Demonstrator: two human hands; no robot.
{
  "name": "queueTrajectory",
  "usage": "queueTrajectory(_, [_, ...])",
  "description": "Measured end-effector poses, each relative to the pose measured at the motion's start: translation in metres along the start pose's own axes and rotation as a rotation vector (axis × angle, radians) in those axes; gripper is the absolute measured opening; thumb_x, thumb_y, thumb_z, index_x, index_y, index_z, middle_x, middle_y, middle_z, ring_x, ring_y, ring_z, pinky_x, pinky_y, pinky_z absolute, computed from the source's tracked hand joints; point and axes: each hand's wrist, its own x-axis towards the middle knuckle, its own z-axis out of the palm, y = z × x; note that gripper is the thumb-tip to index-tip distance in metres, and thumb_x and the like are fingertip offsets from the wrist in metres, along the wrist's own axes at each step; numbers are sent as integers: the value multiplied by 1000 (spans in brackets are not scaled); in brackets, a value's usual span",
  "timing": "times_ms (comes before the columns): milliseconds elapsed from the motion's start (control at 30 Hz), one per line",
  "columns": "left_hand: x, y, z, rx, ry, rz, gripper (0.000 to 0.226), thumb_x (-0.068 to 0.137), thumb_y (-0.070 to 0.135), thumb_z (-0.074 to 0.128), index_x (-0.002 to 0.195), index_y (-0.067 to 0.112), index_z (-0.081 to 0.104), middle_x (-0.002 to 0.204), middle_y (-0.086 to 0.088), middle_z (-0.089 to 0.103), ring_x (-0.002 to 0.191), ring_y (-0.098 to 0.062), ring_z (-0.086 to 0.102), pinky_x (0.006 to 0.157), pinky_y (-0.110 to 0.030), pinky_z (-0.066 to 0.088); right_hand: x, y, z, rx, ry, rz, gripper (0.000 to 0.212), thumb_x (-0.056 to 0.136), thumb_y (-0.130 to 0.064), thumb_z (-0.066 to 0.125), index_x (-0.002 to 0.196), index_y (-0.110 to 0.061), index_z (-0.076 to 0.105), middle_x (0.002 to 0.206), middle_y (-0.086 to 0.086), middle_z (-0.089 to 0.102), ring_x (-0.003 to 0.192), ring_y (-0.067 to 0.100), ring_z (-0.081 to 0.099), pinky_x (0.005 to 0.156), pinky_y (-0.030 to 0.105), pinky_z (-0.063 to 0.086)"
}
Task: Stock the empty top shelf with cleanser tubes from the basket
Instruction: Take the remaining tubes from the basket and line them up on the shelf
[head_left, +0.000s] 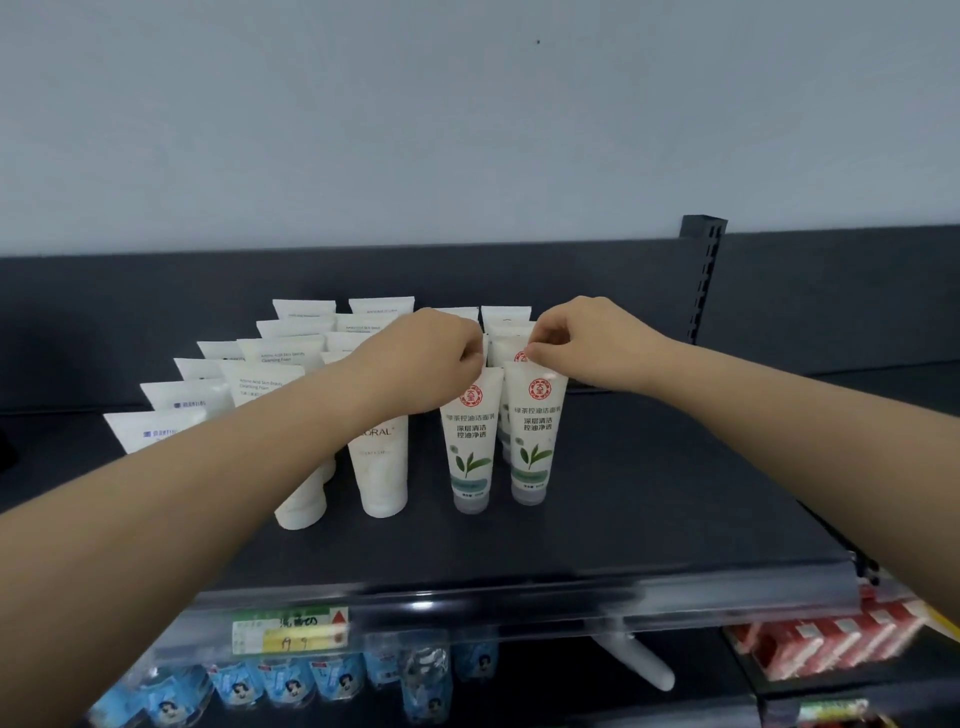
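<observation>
My left hand (436, 353) has its fingers curled tight, pinching the flat top edge of the left leaf tube (470, 441). My right hand (582, 343) pinches the top of the right leaf tube (535, 431) between thumb and forefinger, the other fingers folded in. Both tubes stand upright on their caps, just beside each other, about midway along the top shelf (675, 493), with more like them lined up behind toward the back edge. Rows of plain white tubes (382, 467) fill the shelf's left half. A price label (291, 631) hangs on the front edge; blue packets (291, 686) and red boxes (831, 644) sit below.
</observation>
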Motion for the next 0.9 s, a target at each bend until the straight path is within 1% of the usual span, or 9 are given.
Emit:
queueTrajectory(100, [8,-8,-6,-68,-2,32,24,94,24,44,99,17,66,94,4,67,87,-16,61,78,-35,52,4,-4,-3,7,10,16,19,91,-30,55,95,-19,70,96,-7,66,88,10,62,72,25,50])
queueTrajectory(233, [24,-20,-19,-195,-13,64,20,94,24,49,103,22,67,93,11,63,88,-9,58,75,-24,44,14,-7,-9,7,62,45,19,91,-31,54,92,-19,69,90,-8,65,80,10,63,64,20,46])
queueTrajectory(300, [35,-27,-26,-251,-27,67,19,93,23,51,102,21,67,94,10,66,89,-9,61,79,-26,48,22,-8,-12,8,80,62,19,90,-31,54,93,-19,69,90,-9,65,81,10,62,65,20,45])
queueTrajectory(400, [53,-40,-31,-306,-51,55,17,91,20,54,101,20,67,89,11,67,81,-3,62,76,-22,49,35,-8,-18,8,106,64,19,90,-28,54,93,-18,70,84,-11,65,77,5,59,61,17,41])
queueTrajectory(500, [70,-49,-33,-253,-36,60,18,91,20,54,102,20,68,86,15,62,80,-2,56,68,-15,40,48,-5,-23,21,121,71,19,90,-26,55,96,-17,71,91,-8,66,82,6,59,64,17,42])
queueTrajectory(567, [80,-53,-33,-223,-38,56,19,91,19,54,105,20,68,92,12,61,88,-6,55,75,-18,39,58,-1,-25,17,92,74,19,91,-25,55,98,-17,70,95,-8,66,82,5,58,64,17,42])
queueTrajectory(633, [90,-56,-32,-194,-55,52,20,91,18,54,106,20,67,98,9,63,93,-8,55,80,-21,40,70,3,-28,-18,45,66,19,91,-22,54,101,-18,70,100,-8,66,90,7,60,71,19,43])
queueTrajectory(733, [105,-59,-27,-146,-75,49,21,90,17,55,108,19,66,109,6,66,96,-10,55,82,-21,41,89,9,-28,-50,-14,44,20,90,-20,55,106,-18,69,108,-7,66,101,10,59,84,21,43])
queueTrajectory(900, [127,-62,-14,-80,-107,29,24,89,18,58,112,16,65,112,3,66,104,-14,57,84,-22,42,118,22,-14,-64,-81,6,20,89,-19,59,107,-21,67,111,-5,66,104,12,59,87,22,44])
